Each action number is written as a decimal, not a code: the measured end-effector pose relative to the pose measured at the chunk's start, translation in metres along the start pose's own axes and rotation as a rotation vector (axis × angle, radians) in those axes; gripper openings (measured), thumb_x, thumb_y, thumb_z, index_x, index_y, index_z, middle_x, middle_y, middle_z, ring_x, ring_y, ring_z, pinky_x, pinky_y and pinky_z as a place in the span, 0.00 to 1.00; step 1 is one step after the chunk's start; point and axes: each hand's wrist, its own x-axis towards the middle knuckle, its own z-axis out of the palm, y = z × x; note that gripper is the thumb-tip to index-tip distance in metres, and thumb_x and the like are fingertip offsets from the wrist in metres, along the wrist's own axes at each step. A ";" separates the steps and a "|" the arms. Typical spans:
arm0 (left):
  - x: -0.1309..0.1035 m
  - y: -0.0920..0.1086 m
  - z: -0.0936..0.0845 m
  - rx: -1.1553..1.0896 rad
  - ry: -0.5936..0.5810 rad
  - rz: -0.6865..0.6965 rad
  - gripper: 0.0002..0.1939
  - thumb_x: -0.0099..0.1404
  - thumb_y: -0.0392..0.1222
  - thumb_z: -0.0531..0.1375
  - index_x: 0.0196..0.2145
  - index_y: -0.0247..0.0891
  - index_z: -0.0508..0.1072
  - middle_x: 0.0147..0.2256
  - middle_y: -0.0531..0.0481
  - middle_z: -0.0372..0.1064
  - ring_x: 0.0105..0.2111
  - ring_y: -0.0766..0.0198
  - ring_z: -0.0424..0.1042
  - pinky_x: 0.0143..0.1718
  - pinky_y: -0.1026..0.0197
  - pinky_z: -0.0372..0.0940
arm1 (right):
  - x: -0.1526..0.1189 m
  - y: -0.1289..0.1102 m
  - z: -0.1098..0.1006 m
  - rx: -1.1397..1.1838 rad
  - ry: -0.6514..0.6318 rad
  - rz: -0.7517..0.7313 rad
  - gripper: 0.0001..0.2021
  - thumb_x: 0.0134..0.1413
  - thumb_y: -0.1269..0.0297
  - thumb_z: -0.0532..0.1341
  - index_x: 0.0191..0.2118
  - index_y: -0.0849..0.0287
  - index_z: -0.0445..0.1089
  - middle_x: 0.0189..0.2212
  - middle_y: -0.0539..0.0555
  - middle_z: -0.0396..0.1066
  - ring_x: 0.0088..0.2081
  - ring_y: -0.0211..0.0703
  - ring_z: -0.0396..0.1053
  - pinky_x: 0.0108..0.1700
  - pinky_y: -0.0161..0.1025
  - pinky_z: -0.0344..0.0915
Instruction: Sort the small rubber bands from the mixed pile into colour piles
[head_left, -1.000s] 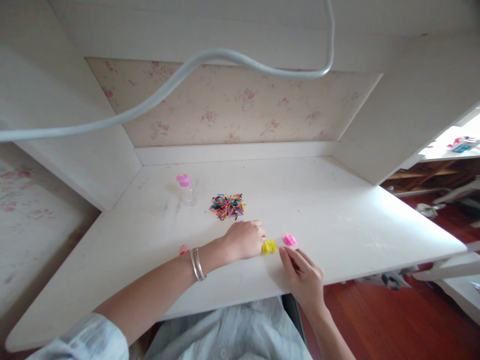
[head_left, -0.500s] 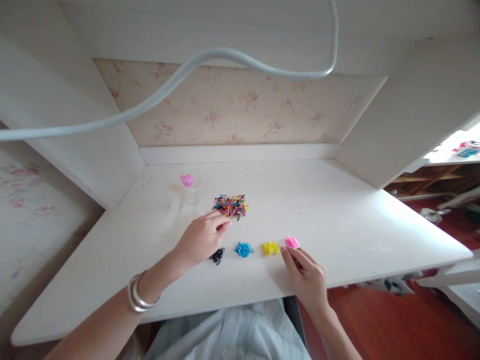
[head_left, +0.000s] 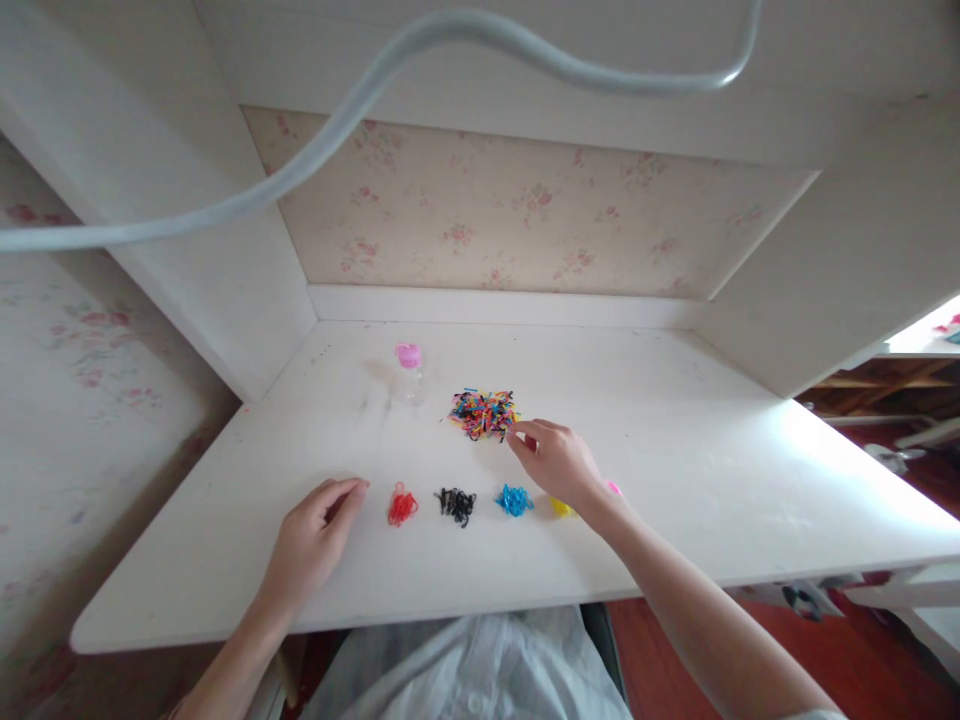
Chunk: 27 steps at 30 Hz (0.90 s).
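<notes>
A mixed heap of small coloured rubber bands (head_left: 481, 414) lies mid-table. At its right edge is my right hand (head_left: 559, 460), thumb and forefinger pinched together; anything between them is too small to make out. My left hand (head_left: 311, 530) hovers low at the left, fingertips pressed together, just left of a red pile of bands (head_left: 403, 506); what it holds, if anything, is hidden. Along the same row sit a black pile (head_left: 457, 506), a blue pile (head_left: 514, 500) and a yellow pile (head_left: 560, 508). My right forearm partly covers the yellow pile and a pink pile (head_left: 614, 488).
Behind the heap, to the left, stands a clear little bottle (head_left: 409, 384) with a pink top. A white cable (head_left: 480, 28) crosses the upper view. White panels flank the white table (head_left: 697, 480), and a floral-papered wall (head_left: 495, 220) closes its back.
My left hand has moved from the mixed heap to the left of the red pile, which now shows. My right hand has gone from the pink pile to the heap. The view has shifted.
</notes>
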 end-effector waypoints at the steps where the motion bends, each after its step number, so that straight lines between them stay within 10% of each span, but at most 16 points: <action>1: 0.000 0.001 0.000 -0.014 0.001 0.000 0.15 0.63 0.52 0.53 0.38 0.42 0.74 0.39 0.52 0.74 0.39 0.62 0.72 0.41 0.64 0.65 | 0.007 -0.003 0.004 -0.036 -0.017 -0.002 0.14 0.59 0.58 0.52 0.42 0.48 0.74 0.34 0.49 0.74 0.31 0.39 0.69 0.32 0.33 0.58; 8: 0.003 0.004 0.001 -0.065 -0.019 0.024 0.16 0.64 0.52 0.53 0.37 0.41 0.74 0.39 0.50 0.74 0.40 0.61 0.72 0.42 0.62 0.66 | 0.041 -0.016 0.026 -0.196 -0.131 -0.004 0.17 0.61 0.56 0.49 0.52 0.43 0.68 0.40 0.52 0.74 0.35 0.43 0.70 0.34 0.36 0.58; 13: 0.001 0.003 0.001 -0.086 -0.026 0.048 0.15 0.64 0.51 0.52 0.37 0.40 0.73 0.38 0.48 0.73 0.40 0.61 0.71 0.40 0.62 0.66 | 0.046 -0.017 0.031 -0.173 -0.123 -0.007 0.16 0.61 0.57 0.48 0.41 0.47 0.74 0.36 0.52 0.74 0.34 0.41 0.70 0.33 0.34 0.58; 27: 0.001 0.004 0.002 -0.082 -0.040 0.053 0.14 0.64 0.50 0.53 0.36 0.41 0.73 0.38 0.50 0.73 0.39 0.62 0.71 0.40 0.63 0.65 | 0.036 0.015 0.021 0.259 0.030 0.103 0.20 0.58 0.53 0.52 0.46 0.55 0.75 0.31 0.50 0.77 0.31 0.40 0.73 0.29 0.31 0.63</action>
